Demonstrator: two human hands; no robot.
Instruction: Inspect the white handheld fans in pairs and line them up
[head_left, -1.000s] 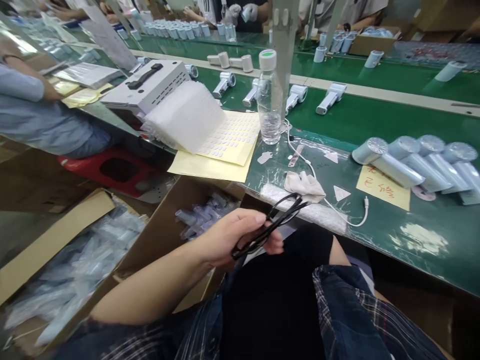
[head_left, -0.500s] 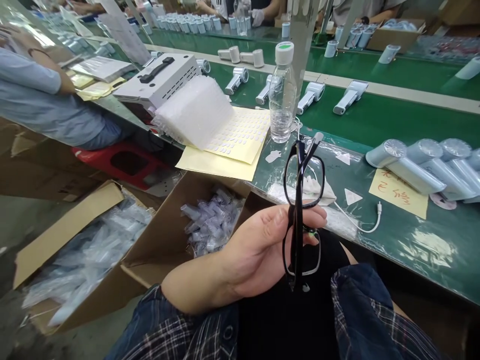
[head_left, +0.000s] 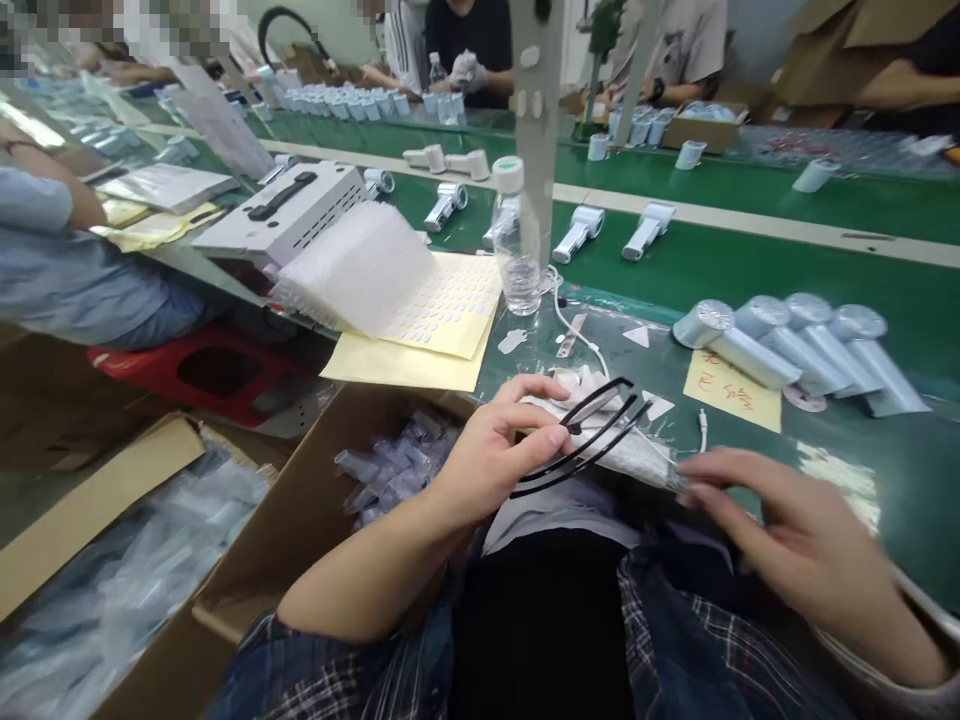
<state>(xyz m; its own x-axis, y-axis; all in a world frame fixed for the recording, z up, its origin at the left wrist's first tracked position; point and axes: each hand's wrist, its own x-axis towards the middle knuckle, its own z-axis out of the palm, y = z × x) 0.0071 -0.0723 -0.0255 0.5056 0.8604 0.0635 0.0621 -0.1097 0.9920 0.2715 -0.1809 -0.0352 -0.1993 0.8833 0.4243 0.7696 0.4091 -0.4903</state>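
My left hand (head_left: 499, 450) grips a pair of black-framed eyeglasses (head_left: 592, 435), pinched between thumb and fingers near the table edge. Beneath the glasses lies a clear plastic bag (head_left: 637, 458) at the table's front edge. At the bag's right end, my right hand (head_left: 795, 540) has its thumb and forefinger closed together on the corner, slightly blurred. A white cable (head_left: 592, 345) runs from the post down to a bunched white item (head_left: 581, 385) behind the glasses. The cable plug (head_left: 703, 430) points up just beyond my right fingertips.
Several pale blue handheld devices (head_left: 750, 355) lie at right beside a yellow note (head_left: 724, 395). A water bottle (head_left: 517, 250), sticker sheets (head_left: 409, 360) and a grey box (head_left: 285, 215) stand farther left. Cardboard boxes (head_left: 247, 550) hold plastic parts below. Co-workers sit across the green belt (head_left: 750, 265).
My left hand has lowered and turned the glasses from upright to nearly flat. My right hand has come into view at the bag's right end. The view has tilted up and shifted right.
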